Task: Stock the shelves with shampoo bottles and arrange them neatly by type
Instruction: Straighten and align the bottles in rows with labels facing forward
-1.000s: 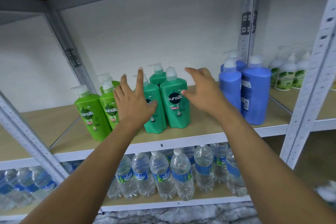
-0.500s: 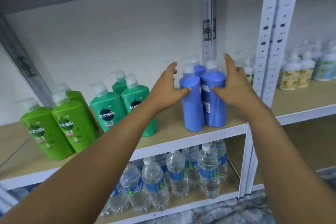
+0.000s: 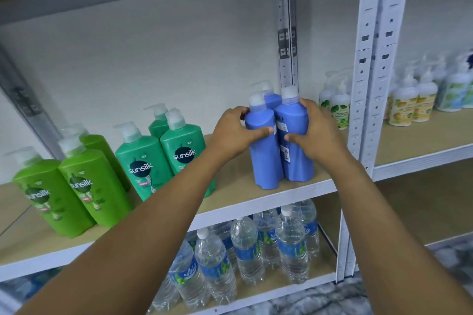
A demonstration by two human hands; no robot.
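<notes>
Three blue shampoo pump bottles stand bunched near the right end of the wooden shelf (image 3: 230,186). My left hand (image 3: 234,132) grips the front left blue bottle (image 3: 265,161), thumb across its front. My right hand (image 3: 314,133) grips the front right blue bottle (image 3: 294,120), its label side facing me. A third blue bottle (image 3: 271,99) stands behind them, mostly hidden. To the left stand three teal Sunsilk bottles (image 3: 143,161) and three light green Sunsilk bottles (image 3: 84,181).
A white perforated upright post (image 3: 371,84) stands just right of the blue bottles. Beyond it, white soap pump bottles (image 3: 409,100) fill the neighbouring shelf. Several water bottles (image 3: 245,245) stand on the shelf below. A white wall backs the shelf.
Both hands left the teal bottles and moved right to the blue ones. From open hands at the bottles' sides half a second ago, the fingers have now closed round the two front bottles.
</notes>
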